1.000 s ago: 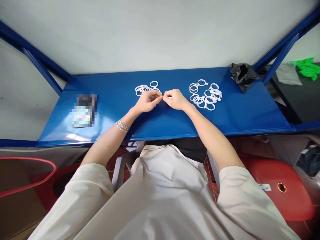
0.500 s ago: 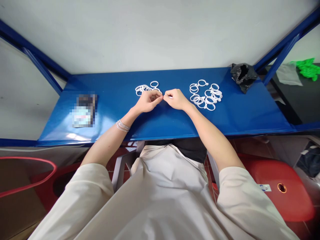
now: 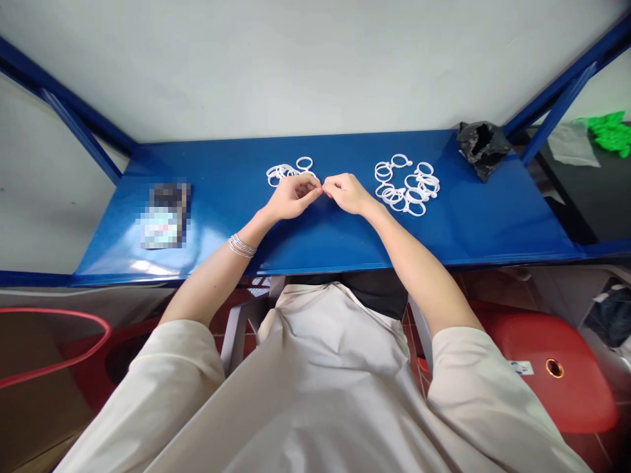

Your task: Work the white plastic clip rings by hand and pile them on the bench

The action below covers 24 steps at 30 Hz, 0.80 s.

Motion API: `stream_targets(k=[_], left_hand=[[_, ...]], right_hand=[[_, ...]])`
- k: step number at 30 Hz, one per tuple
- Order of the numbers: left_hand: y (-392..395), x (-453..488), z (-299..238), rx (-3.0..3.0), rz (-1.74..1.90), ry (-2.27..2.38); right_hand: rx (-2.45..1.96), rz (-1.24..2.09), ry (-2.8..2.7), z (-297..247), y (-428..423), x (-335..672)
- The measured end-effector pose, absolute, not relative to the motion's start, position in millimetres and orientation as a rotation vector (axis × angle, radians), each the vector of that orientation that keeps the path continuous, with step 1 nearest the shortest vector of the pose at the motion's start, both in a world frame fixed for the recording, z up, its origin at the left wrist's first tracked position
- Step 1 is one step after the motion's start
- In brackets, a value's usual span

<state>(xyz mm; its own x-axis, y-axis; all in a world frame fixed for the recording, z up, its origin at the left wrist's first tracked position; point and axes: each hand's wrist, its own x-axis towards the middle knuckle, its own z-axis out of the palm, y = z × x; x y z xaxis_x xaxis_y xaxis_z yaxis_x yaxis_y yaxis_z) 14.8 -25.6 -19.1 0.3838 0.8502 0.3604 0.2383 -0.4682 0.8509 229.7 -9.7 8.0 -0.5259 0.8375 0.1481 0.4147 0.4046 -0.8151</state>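
My left hand (image 3: 294,198) and my right hand (image 3: 346,194) meet at the fingertips above the middle of the blue table (image 3: 325,243). Thumb and index finger of each are pinched together; whatever lies between them is too small or too hidden to make out. Just behind my left hand is a small group of white plastic rings (image 3: 280,172), partly covered by its fingers. One white ring (image 3: 304,163) sticks out at the back of that group. To the right of my right hand lies a larger loose cluster of white rings with small knobs (image 3: 417,195).
A crumpled black plastic bag (image 3: 483,148) stands at the table's back right. A blurred-out flat item (image 3: 165,217) lies at the left. Blue frame bars (image 3: 83,135) rise at both sides. A red stool (image 3: 552,368) is below on the right.
The hands stay joined at the fingertips with only slight finger movement. A bit of white seen inside my right hand's grip earlier no longer shows. The view has shifted slightly.
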Motion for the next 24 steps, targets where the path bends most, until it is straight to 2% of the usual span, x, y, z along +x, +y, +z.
stream_targets(k=[13,24], left_hand=[[-28.2,15.2,-14.6,1.940,1.035,0.978],[-28.1,17.8,-15.2,1.919,1.033,0.985]], right_hand=[[-1.062,0.998,-2.091,5.8,-8.0,229.5],[-1.035,1.135,-2.072,0.8,-8.8,228.9]])
